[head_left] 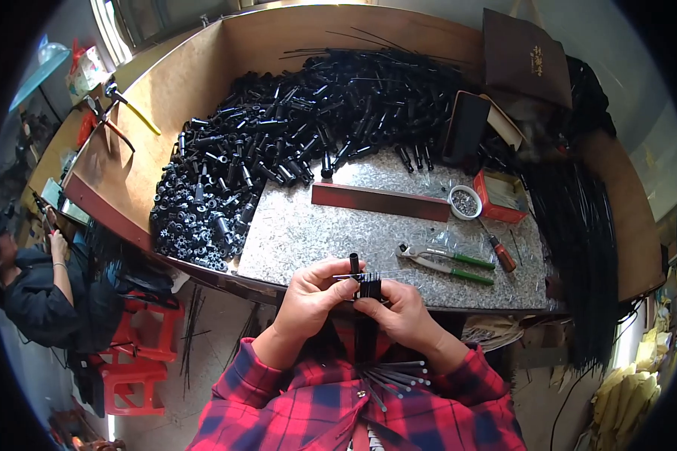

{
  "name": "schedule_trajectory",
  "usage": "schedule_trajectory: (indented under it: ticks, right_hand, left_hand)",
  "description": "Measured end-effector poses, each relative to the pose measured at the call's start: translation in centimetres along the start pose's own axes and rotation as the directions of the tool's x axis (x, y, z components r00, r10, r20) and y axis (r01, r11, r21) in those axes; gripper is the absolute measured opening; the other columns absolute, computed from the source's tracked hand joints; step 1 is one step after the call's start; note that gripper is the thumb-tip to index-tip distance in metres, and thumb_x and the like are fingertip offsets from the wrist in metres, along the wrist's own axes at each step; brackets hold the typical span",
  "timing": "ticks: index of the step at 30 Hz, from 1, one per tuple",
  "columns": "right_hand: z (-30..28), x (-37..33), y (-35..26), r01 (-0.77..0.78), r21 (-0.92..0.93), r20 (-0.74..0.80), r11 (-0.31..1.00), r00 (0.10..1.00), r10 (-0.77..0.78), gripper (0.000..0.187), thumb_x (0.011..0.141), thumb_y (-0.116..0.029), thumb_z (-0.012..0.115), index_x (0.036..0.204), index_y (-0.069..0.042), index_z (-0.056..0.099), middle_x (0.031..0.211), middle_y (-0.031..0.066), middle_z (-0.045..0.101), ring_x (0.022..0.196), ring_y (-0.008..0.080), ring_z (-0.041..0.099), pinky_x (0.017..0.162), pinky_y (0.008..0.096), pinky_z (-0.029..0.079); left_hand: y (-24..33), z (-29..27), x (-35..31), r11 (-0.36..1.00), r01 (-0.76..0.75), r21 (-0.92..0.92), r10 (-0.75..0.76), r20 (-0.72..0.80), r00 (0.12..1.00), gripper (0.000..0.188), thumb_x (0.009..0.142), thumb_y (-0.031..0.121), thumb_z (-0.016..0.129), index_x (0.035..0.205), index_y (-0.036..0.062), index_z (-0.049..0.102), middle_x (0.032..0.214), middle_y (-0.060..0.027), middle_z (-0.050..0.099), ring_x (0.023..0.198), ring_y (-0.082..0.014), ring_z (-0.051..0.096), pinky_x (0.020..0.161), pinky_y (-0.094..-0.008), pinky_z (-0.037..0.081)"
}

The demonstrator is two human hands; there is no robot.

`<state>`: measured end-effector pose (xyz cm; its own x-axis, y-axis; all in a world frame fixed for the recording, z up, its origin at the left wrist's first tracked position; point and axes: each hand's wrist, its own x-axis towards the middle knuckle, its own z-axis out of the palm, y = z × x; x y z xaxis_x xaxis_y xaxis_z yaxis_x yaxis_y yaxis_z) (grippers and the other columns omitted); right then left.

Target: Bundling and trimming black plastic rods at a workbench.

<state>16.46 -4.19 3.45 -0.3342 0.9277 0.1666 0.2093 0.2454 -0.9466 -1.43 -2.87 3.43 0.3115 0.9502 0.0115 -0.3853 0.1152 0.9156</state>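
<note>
Just off the front edge of the worktop, my left hand point(308, 292) pinches a short, upright black tube point(354, 261). My right hand point(400, 307) grips a side-by-side row of thin black rods point(369, 286), pressed up against the tube. A thin light wire seems to cross at the fingertips; its exact path is too fine to follow. Below my hands, a dark bundle runs down to my lap, where several grey rod ends point(399, 374) fan out. Beyond my right hand, green-handled pliers point(451, 264) lie on the speckled worktop point(293, 233).
A heap of black tubular parts point(278, 128) fills the back and left. A dark red bar point(380, 202), white cup of small bits point(465, 202), red box point(500, 197), screwdriver point(502, 254) and long black rods point(579, 248) lie around. A co-worker point(41, 278) sits left near red stools point(134, 379).
</note>
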Motion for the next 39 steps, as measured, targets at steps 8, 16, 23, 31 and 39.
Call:
schedule_trajectory:
  ticks: [8,16,23,31,39]
  right_hand:
    - [-0.7,0.0,0.6,-0.119,0.187,0.117,0.975,0.988,0.098,0.014,0.087,-0.02,0.066,0.095,-0.008,0.063,0.065,-0.0045,0.055,0.051,0.0026,0.05,0.045,0.0192,0.039]
    - [-0.2,0.2,1.3,-0.192,0.269,0.105,0.944,0.98,0.169,0.016,0.087,-0.019,0.068,0.09,-0.005,0.061,0.066,-0.0049,0.056,0.052,0.0014,0.048,0.045,0.0194,0.036]
    - [-0.2,0.7,2.3,-0.285,0.38,0.188,0.88,0.955,0.228,0.014,0.087,-0.018,0.066,0.092,-0.005,0.063,0.067,-0.006,0.055,0.053,0.0009,0.045,0.045,0.0194,0.034]
    - [-0.6,1.0,2.1,-0.312,0.426,0.273,0.849,0.939,0.208,0.014,0.088,-0.018,0.065,0.091,-0.004,0.064,0.069,-0.0064,0.055,0.06,0.0013,0.046,0.053,0.0196,0.037]
    - [-0.9,0.9,1.9,-0.35,0.497,0.321,0.794,0.924,0.207,0.014,0.092,-0.016,0.06,0.092,-0.002,0.062,0.079,-0.0053,0.058,0.072,0.0019,0.051,0.063,0.0202,0.043]
  left_hand:
    - [-0.5,-0.2,0.1,0.986,0.06,-0.154,-0.05,0.067,0.996,0.028,0.086,0.005,0.064,0.114,-0.0005,0.061,0.101,-0.0066,0.065,0.085,-0.0105,0.061,0.072,-0.0223,0.049]
    - [-2.5,0.9,-0.3,0.957,-0.021,-0.289,-0.006,-0.092,0.996,0.026,0.088,0.008,0.063,0.111,-0.0028,0.059,0.1,-0.0083,0.065,0.087,-0.0133,0.063,0.078,-0.0249,0.05]
    - [-3.8,1.1,-0.4,0.958,-0.062,-0.279,0.022,-0.144,0.989,0.027,0.093,0.015,0.057,0.113,-0.0038,0.059,0.101,-0.0087,0.065,0.092,-0.0138,0.06,0.085,-0.0263,0.046]
    - [-3.9,1.4,-0.4,0.93,-0.071,-0.36,0.043,-0.084,0.996,0.033,0.096,0.023,0.05,0.115,-0.0037,0.055,0.113,-0.015,0.061,0.103,-0.021,0.058,0.095,-0.035,0.042]
    - [-3.5,2.5,-0.4,0.921,-0.113,-0.373,0.064,-0.142,0.988,0.036,0.099,0.023,0.043,0.116,-0.0059,0.056,0.109,-0.0139,0.062,0.099,-0.0196,0.059,0.09,-0.0317,0.045]
